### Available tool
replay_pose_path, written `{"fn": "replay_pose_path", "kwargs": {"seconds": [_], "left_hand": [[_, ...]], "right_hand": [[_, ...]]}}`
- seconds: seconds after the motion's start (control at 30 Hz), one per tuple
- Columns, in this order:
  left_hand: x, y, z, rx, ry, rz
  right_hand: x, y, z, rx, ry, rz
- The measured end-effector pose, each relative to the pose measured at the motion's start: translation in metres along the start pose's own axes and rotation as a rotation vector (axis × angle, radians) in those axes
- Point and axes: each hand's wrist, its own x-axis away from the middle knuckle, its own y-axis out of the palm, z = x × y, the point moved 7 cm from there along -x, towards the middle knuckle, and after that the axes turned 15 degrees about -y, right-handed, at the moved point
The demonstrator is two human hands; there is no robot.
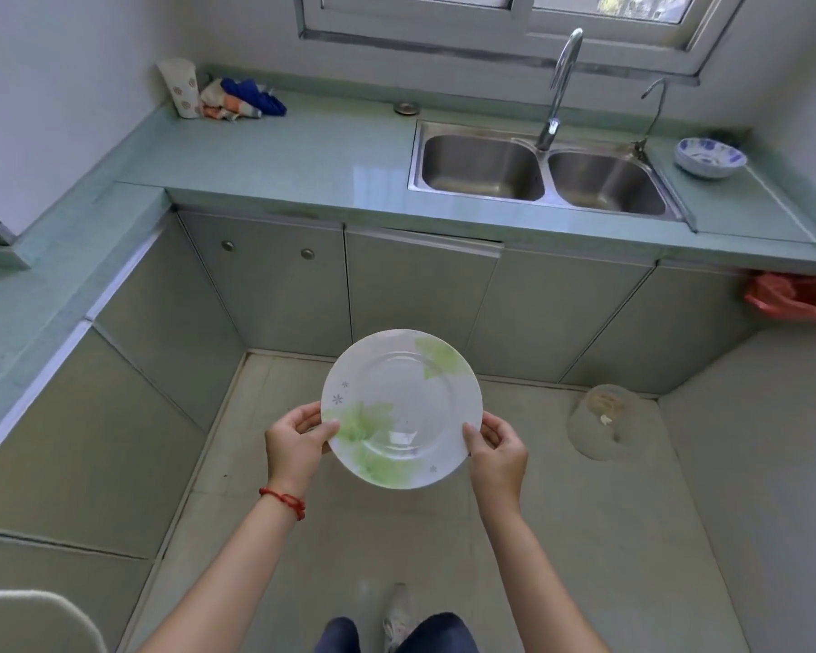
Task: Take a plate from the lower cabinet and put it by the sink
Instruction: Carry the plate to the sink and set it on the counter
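A round white plate [401, 407] with green leaf prints is held level above the floor, in front of the lower cabinets [420, 294]. My left hand [295, 443] grips its left rim and my right hand [498, 452] grips its right rim. The steel double sink [542, 169] is set in the pale green counter [279, 153] farther ahead and to the right, under a tall tap [559, 87]. One cabinet door below the sink stands slightly ajar.
A blue-patterned bowl [710, 156] sits right of the sink. A paper cup [182, 87] and bunched cloths [241, 99] lie in the counter's back left corner. A red plastic bag [797, 299] hangs at the right. A round lid-like object [604, 421] lies on the floor.
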Motion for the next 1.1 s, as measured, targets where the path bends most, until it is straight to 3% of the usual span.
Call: {"fn": "replay_pose_path", "kwargs": {"seconds": [1.1], "left_hand": [[-0.354, 0.107, 0.251, -0.019, -0.003, 0.040]], "right_hand": [[-0.350, 0.272, 0.001, 0.097, -0.007, -0.023]]}}
